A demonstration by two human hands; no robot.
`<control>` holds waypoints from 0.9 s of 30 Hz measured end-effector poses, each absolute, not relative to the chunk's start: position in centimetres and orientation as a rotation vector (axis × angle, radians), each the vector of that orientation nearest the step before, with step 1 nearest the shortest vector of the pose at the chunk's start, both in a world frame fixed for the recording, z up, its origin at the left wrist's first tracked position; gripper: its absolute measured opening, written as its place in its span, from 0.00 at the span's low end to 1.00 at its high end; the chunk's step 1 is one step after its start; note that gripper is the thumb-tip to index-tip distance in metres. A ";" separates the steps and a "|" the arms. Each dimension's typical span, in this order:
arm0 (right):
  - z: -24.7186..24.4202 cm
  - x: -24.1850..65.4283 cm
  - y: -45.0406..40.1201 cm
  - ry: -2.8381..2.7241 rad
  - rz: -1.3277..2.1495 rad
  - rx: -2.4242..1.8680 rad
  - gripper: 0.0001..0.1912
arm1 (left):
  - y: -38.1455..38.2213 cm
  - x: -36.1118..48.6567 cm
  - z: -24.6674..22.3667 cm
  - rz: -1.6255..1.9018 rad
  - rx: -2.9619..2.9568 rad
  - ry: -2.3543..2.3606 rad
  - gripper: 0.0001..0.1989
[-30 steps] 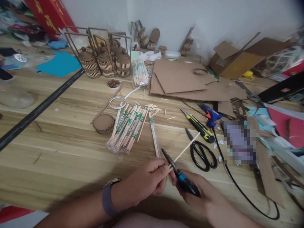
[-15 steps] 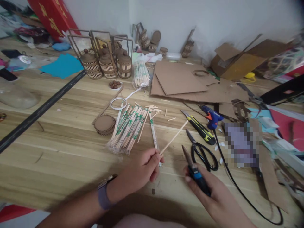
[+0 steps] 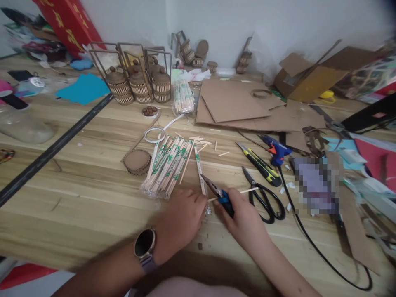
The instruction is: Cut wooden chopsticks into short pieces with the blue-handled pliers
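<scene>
My left hand [image 3: 182,212] is closed on one end of a thin wooden stick [image 3: 250,190], which runs right behind my other hand and shows again over the scissors. In my right hand [image 3: 243,214] are needle-nose pliers [image 3: 216,192], pointing up and left, close to the left fingers. Whether the jaws touch the stick I cannot tell. Just beyond the hands lies a bundle of paper-wrapped chopsticks [image 3: 170,165] in clear plastic, with one wrapped pair [image 3: 199,167] beside it. Several short cut sticks [image 3: 201,141] are scattered behind the bundle.
Black-handled scissors [image 3: 262,200], a yellow utility knife [image 3: 260,165] and a blue glue gun [image 3: 276,150] with its cord lie to the right. Cardboard sheets [image 3: 235,103] lie farther back. Small lidded baskets [image 3: 142,86] with tall handles stand back left, near a round cardboard disc [image 3: 137,161].
My right hand has brought the pliers left and up, close to my left hand. The stick has swung from slanting upward to nearly level. My left hand has turned, so the watch face shows.
</scene>
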State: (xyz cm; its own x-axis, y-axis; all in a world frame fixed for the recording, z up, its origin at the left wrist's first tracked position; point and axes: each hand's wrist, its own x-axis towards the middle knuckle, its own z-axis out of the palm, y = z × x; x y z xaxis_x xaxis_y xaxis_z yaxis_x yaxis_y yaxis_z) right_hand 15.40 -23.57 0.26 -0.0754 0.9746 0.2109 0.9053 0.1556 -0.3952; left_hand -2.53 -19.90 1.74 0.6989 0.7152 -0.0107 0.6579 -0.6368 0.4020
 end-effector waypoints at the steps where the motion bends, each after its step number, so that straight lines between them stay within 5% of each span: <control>1: 0.1 15.3 -23.6 -2.008 0.207 -1.798 0.04 | -19.9 -2.5 1.7 0.208 2.577 1.086 0.11; 16: -0.2 14.7 -24.0 -2.019 0.029 -1.831 0.07 | -20.6 -2.1 1.9 0.295 2.711 1.157 0.10; 27: 3.5 17.2 -23.9 -1.937 0.753 -1.594 0.05 | -18.3 -3.1 2.3 0.417 1.491 0.933 0.21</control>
State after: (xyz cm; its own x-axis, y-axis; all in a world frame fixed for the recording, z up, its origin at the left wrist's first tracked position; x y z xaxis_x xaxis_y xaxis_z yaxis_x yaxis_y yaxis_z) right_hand 17.16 -23.86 3.51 -0.1751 0.9836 0.0426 0.6968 0.1544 -0.7004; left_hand -3.08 -18.26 2.34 0.6052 0.7499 -0.2671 0.3018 0.0943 0.9487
